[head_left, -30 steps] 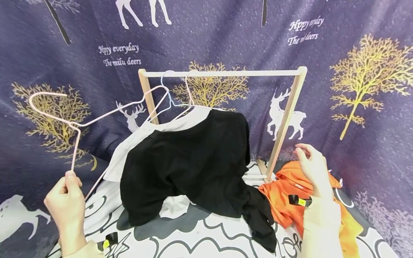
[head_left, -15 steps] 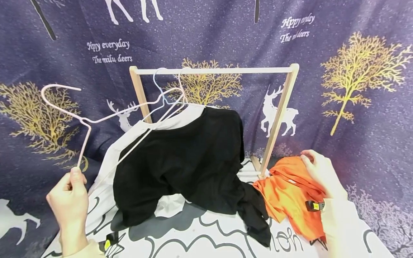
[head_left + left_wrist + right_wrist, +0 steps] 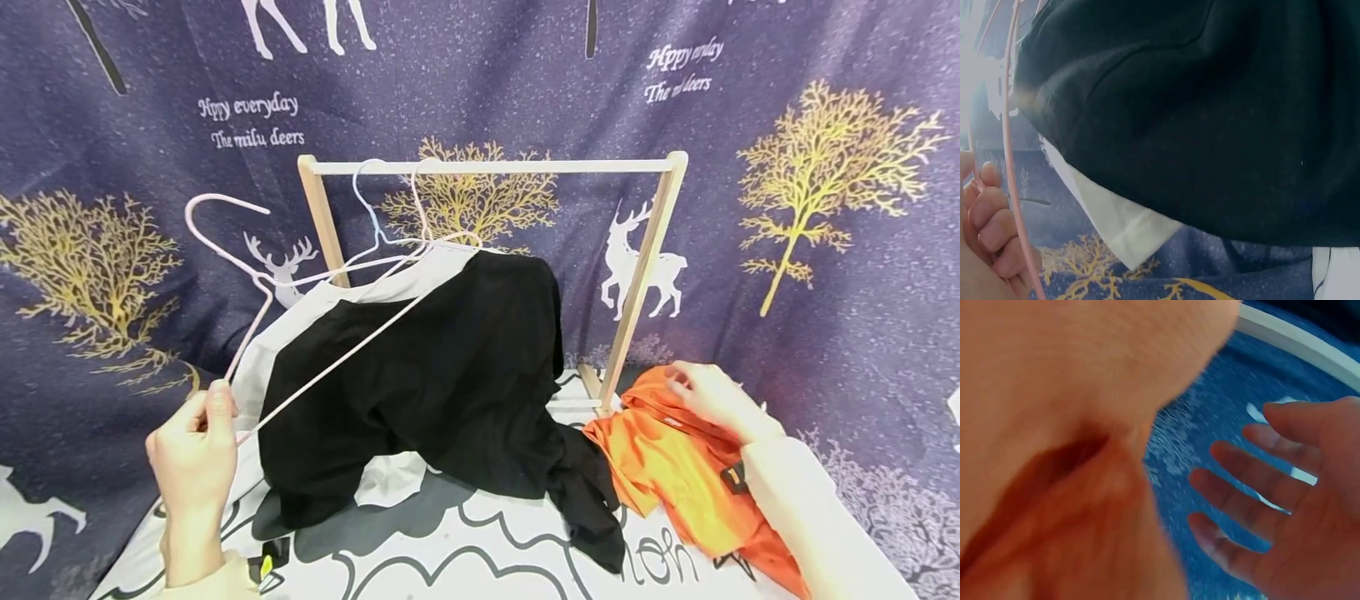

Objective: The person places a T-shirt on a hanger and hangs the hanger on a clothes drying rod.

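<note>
In the head view my left hand (image 3: pixel 193 454) grips one lower corner of a pink wire clothes hanger (image 3: pixel 260 277), held in front of the hung garments. The left wrist view shows curled fingers (image 3: pixel 994 219) around the pink wire. My right hand (image 3: pixel 716 400) is over an orange garment (image 3: pixel 675 479) heaped at the right. Its fingers (image 3: pixel 1235 494) are spread and loosely bent beside the orange cloth (image 3: pixel 1066 531) in the right wrist view; no grip on it shows. A black garment (image 3: pixel 442 375) hangs in front of a white one (image 3: pixel 288 329).
A small wooden rack (image 3: pixel 510 167) stands at the back, with a blue hanger (image 3: pixel 367 196) and another pink hanger (image 3: pixel 418 200) hooked on its left half. A printed white cloth (image 3: pixel 420 554) covers the table. A dark patterned curtain (image 3: pixel 525 92) hangs behind.
My left hand has moved right with the hanger, bringing it across the black garment. The right hand has come down to the orange garment. The head view has shifted slightly.
</note>
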Demonstrator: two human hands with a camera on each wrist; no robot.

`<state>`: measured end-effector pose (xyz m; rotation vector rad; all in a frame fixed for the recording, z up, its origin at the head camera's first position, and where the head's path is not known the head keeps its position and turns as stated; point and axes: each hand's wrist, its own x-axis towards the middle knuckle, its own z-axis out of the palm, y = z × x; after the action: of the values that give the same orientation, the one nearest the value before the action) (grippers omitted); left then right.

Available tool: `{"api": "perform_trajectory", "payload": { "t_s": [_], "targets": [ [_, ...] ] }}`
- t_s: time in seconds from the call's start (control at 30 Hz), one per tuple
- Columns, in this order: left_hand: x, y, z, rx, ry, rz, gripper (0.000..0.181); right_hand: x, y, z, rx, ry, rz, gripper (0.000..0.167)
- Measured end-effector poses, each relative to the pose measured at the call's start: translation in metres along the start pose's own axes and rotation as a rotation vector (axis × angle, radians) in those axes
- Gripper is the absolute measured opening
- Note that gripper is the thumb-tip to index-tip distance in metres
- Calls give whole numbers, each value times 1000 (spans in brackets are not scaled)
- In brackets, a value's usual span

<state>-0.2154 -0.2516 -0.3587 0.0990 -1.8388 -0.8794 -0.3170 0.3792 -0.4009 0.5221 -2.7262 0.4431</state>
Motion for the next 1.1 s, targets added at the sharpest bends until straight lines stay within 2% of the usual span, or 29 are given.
{"api": "perform_trajectory", "payload": {
  "t_s": [0.17,0.37,0.5,0.63,0.7,0.8,0.93,1.1],
  "targets": [
    [-2,2,4,32,-33,57,48,23,-5,17,-36,-110,-60,10],
    [-4,7,11,64,-59,90,42,48,-15,37,-95,-237,-54,18],
    [-7,12,17,77,-98,118,39,57,-19,47,-173,-358,5,19],
    [-8,15,20,85,-121,150,47,59,-25,52,-228,-450,109,7],
    [-9,16,21,84,-125,157,50,59,-29,53,-257,-470,147,4],
    [-10,17,22,77,-135,163,50,59,-31,55,-307,-500,186,10],
    [-12,19,26,58,-138,188,47,59,-24,62,-315,-537,245,6],
    [-12,19,30,35,-128,237,47,58,-11,70,-286,-487,262,6]
  ]
}}
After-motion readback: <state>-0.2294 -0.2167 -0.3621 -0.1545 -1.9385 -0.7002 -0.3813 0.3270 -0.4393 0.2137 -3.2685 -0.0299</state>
